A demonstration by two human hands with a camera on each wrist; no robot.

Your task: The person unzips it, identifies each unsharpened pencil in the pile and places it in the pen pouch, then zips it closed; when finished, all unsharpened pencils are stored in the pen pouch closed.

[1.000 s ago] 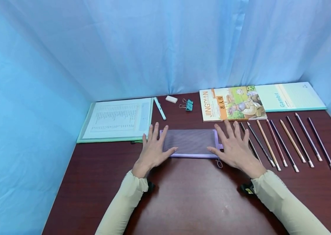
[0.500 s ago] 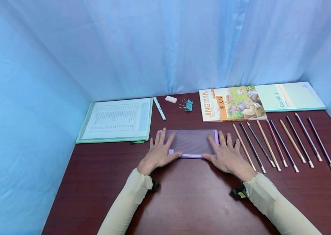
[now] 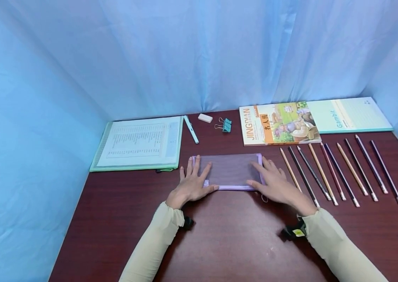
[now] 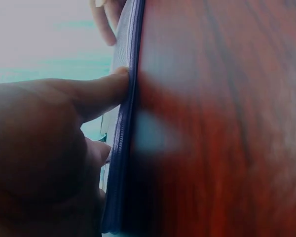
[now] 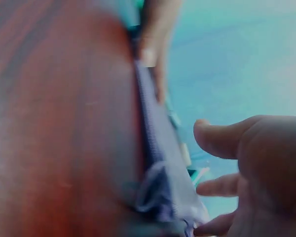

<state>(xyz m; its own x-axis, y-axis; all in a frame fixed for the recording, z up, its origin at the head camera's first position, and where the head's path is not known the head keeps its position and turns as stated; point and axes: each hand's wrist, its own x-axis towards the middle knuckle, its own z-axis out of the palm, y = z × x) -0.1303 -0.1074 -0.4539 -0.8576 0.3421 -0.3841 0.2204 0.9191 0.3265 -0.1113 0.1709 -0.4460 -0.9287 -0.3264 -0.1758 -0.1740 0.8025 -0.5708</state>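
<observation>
A purple mesh zip pencil case (image 3: 232,170) lies flat on the table in the head view. My left hand (image 3: 192,186) rests on its left end with fingers spread, and the thumb touches the zipper (image 4: 121,123) in the left wrist view. At the case's right end is my right hand (image 3: 276,186), its fingers extended. In the right wrist view its thumb (image 5: 214,138) stands apart from the case, while lower fingertips are near or at the corner; contact is unclear. A zipper pull ring (image 3: 264,198) shows below that corner. Neither hand grips anything.
Several pencils (image 3: 320,170) lie side by side on the brown table (image 3: 234,243), right of the case. Behind are an illustrated book (image 3: 280,123), a mint notebook (image 3: 352,115), a binder clip (image 3: 224,125), an eraser (image 3: 205,118), a pen (image 3: 191,129) and a document pouch (image 3: 139,143).
Both hands have moved inward onto the pencil case. In the last half second my right hand has shifted slightly right, uncovering the pull ring, while the left has stayed almost still.
</observation>
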